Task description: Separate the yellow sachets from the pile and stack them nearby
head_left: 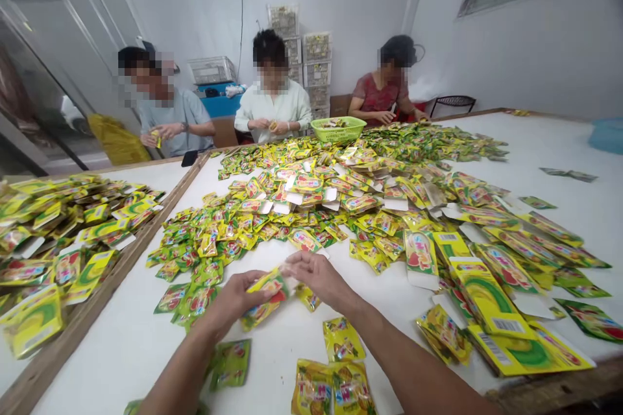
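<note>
My left hand [234, 301] is closed around a small stack of yellow-green snack packets [265, 295] just above the white table [126, 343]. My right hand [318, 275] pinches the top edge of the same stack from the right. A big heap of loose packets [311, 207] spreads across the table beyond both hands. Flat yellow cartons [487, 295] lie to the right. A few single packets [343, 337] rest near my forearms.
Three people sit at the far side of the table handling packets, with a green basket [338, 130] in front of them. A second table [58, 240] on the left carries more cartons. White crates [316, 58] are stacked by the back wall.
</note>
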The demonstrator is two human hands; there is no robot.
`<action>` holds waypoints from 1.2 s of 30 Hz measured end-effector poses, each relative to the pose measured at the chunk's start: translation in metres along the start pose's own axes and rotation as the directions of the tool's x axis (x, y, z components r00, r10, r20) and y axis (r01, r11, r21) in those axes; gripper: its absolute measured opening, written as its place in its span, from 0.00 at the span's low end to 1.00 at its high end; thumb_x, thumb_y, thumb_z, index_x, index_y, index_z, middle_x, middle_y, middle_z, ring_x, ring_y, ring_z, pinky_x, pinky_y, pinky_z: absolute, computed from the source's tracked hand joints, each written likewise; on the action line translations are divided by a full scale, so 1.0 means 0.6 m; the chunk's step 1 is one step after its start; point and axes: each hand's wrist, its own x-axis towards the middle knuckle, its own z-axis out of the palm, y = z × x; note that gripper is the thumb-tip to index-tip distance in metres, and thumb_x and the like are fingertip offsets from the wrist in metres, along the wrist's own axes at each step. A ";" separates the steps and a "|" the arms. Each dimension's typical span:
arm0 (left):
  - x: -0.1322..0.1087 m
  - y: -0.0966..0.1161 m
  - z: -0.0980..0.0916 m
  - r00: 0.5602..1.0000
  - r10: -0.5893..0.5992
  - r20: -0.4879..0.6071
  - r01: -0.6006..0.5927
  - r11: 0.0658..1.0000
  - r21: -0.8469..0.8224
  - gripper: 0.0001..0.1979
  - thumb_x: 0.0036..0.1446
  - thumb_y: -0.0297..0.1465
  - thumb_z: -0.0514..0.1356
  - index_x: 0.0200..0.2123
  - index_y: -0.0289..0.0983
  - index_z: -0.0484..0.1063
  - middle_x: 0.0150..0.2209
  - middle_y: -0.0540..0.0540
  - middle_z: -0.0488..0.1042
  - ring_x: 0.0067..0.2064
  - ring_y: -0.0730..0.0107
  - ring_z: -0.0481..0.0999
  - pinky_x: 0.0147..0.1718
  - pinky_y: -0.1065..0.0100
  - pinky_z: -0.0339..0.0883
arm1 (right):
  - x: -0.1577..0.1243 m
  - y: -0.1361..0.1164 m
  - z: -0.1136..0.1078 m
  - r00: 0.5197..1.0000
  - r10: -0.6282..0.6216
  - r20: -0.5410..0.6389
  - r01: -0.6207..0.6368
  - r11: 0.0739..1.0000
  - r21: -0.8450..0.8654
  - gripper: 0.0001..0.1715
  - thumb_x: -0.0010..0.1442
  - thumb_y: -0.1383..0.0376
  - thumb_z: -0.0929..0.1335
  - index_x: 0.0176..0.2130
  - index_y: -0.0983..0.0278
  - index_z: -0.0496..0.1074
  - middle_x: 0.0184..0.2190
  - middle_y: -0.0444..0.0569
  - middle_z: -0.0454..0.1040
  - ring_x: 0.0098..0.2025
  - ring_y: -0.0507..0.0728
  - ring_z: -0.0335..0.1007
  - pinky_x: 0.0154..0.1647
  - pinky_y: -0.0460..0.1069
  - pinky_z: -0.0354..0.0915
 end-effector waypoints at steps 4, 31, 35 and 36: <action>-0.035 0.002 -0.153 0.839 -0.092 -0.536 0.343 0.854 0.390 0.25 0.43 0.53 0.55 0.37 0.43 0.75 0.20 0.52 0.75 0.30 0.55 0.74 0.28 0.62 0.64 | 0.031 0.022 -0.075 0.902 -0.151 -0.405 -0.100 0.839 -0.535 0.19 0.59 0.60 0.62 0.48 0.63 0.70 0.50 0.56 0.71 0.53 0.61 0.64 0.54 0.58 0.56; 0.019 -0.014 -0.019 0.998 -0.034 0.053 -0.027 0.527 0.850 0.24 0.33 0.42 0.67 0.35 0.38 0.68 0.35 0.46 0.71 0.35 0.62 0.70 0.28 0.70 0.57 | 0.017 0.021 -0.059 0.954 -0.093 -0.284 -0.042 0.899 -0.436 0.08 0.54 0.65 0.63 0.33 0.60 0.71 0.23 0.44 0.71 0.28 0.55 0.66 0.30 0.47 0.57; -0.017 -0.031 -0.010 0.994 -0.106 -0.034 0.093 0.621 0.779 0.16 0.39 0.41 0.64 0.28 0.37 0.67 0.25 0.50 0.69 0.28 0.67 0.67 0.24 0.71 0.50 | 0.018 0.026 -0.056 0.944 -0.045 -0.328 -0.073 0.938 -0.338 0.10 0.49 0.58 0.67 0.32 0.60 0.69 0.17 0.39 0.62 0.23 0.52 0.58 0.25 0.46 0.53; -0.024 -0.032 -0.008 0.993 -0.104 -0.049 0.104 0.641 0.760 0.13 0.41 0.40 0.62 0.25 0.37 0.66 0.24 0.50 0.68 0.28 0.67 0.66 0.24 0.71 0.50 | 0.018 0.028 -0.054 0.953 -0.039 -0.299 -0.057 0.951 -0.305 0.12 0.48 0.57 0.68 0.31 0.61 0.69 0.17 0.38 0.61 0.22 0.52 0.57 0.24 0.45 0.52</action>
